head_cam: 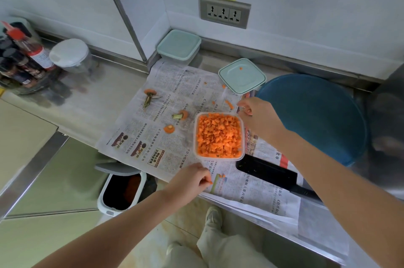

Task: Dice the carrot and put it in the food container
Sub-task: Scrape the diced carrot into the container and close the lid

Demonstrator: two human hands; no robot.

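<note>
A clear square food container (242, 128) full of diced carrot (218, 135) sits on newspaper (166, 147). My left hand (190, 180) is just in front of it and pinches a small carrot bit at the fingertips; two loose bits (222, 176) lie beside them. My right hand (258, 117) hovers at the container's far right corner with fingers curled; whether it holds anything cannot be told. Stray carrot pieces (228, 104) and three cut carrot tops (169, 129) lie on the paper.
A black cleaver (269, 172) lies on the paper right of my left hand. A blue cutting board (317, 114) is at the right. Two lidded containers (241, 75) (178, 46) stand behind. An open bin (122, 189) is on the floor; bottles (24, 55) stand far left.
</note>
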